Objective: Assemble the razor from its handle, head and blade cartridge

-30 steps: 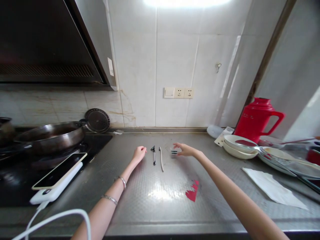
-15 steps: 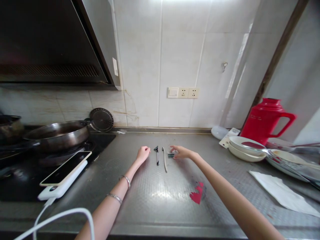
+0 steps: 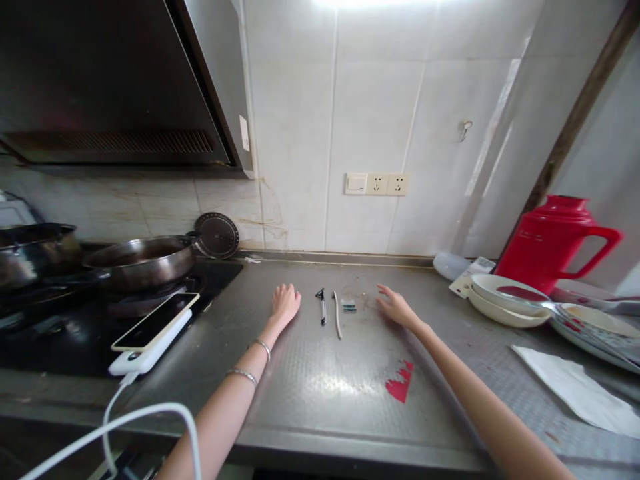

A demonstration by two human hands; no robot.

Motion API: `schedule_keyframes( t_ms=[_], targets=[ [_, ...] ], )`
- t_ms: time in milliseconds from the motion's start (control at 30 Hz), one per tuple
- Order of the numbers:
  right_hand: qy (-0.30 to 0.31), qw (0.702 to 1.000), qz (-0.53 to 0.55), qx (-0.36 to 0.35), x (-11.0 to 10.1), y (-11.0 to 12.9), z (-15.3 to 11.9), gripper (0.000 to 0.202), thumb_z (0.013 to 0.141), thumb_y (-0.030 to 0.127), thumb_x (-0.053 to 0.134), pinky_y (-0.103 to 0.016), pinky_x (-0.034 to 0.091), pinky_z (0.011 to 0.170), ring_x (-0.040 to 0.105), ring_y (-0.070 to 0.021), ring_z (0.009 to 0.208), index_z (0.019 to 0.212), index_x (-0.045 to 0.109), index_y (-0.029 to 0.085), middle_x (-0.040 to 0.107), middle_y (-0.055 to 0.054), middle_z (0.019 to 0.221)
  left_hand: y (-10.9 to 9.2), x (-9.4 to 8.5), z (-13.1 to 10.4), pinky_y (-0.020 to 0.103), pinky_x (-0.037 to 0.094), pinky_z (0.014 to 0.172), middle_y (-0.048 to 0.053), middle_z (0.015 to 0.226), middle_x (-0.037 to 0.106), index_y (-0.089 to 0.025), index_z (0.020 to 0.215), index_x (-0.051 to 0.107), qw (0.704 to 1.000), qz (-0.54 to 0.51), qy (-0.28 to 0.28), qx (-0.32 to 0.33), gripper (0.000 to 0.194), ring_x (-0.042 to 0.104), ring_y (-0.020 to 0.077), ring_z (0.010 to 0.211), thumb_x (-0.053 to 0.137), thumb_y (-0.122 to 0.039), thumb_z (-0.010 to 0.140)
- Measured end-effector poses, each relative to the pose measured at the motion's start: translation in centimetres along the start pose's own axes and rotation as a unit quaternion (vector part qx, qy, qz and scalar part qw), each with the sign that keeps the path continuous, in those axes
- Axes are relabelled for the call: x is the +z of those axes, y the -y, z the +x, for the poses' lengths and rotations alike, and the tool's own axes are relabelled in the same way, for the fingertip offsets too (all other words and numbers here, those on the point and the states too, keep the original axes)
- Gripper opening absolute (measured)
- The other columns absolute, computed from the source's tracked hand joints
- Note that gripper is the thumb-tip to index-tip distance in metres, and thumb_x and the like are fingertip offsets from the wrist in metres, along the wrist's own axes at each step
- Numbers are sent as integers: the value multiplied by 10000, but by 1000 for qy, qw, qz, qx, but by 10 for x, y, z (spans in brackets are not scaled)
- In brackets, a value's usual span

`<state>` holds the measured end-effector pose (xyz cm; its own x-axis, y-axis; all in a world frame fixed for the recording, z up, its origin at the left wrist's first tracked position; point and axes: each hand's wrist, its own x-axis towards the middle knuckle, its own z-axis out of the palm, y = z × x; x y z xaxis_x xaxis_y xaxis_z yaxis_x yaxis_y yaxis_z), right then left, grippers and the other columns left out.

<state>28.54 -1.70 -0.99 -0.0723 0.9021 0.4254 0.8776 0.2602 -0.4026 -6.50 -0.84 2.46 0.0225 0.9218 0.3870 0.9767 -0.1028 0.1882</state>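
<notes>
My left hand [image 3: 286, 304] rests palm down on the steel counter [image 3: 320, 407], fingers extended and holding nothing. Just right of it lies a razor [image 3: 322, 307] with a black T-shaped head and a silvery handle. Beside the razor is a thin, slightly curved cream stick [image 3: 337, 315] with a dark tip; its kind is unclear. A small clear and dark flat piece [image 3: 349, 306], perhaps in plastic, sits to the right of the stick. My right hand [image 3: 395, 305] is farther right, apart from that piece, open with its fingers pointing left.
A phone on a white power bank [image 3: 150, 347] with a white cable lies by the stove, near a steel pan [image 3: 145, 260]. At right stand a red thermos [image 3: 545, 240], stacked bowls [image 3: 505, 310] and a white paper [image 3: 575, 387]. A red sticker [image 3: 400, 383] marks the counter.
My right hand has let go of the small clear and dark piece and moved right. My left hand's curled fingers have straightened. The view has swung slightly left.
</notes>
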Motion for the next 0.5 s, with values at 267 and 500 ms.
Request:
schedule_keyframes(
  t_ms=[267,500],
  targets=[
    [-47,991,-118,31,-4,-32,-27,454,857,318,384,-388,366,976,446,-270,1195,1249,478,111,533,-167,1252,3,16,-3,479,275,987,215,1350,419,-96,1220,487,995,58,75,-16,485,345,341,1264,297,-388,882],
    [9,988,-145,57,-9,-19,-30,412,866,343,368,-358,378,936,497,-253,1141,1191,533,151,578,-137,1208,7,18,-2,469,275,1002,195,1365,409,-122,1235,487,995,49,82,-14,472,328,327,1283,291,-371,885]
  ],
)
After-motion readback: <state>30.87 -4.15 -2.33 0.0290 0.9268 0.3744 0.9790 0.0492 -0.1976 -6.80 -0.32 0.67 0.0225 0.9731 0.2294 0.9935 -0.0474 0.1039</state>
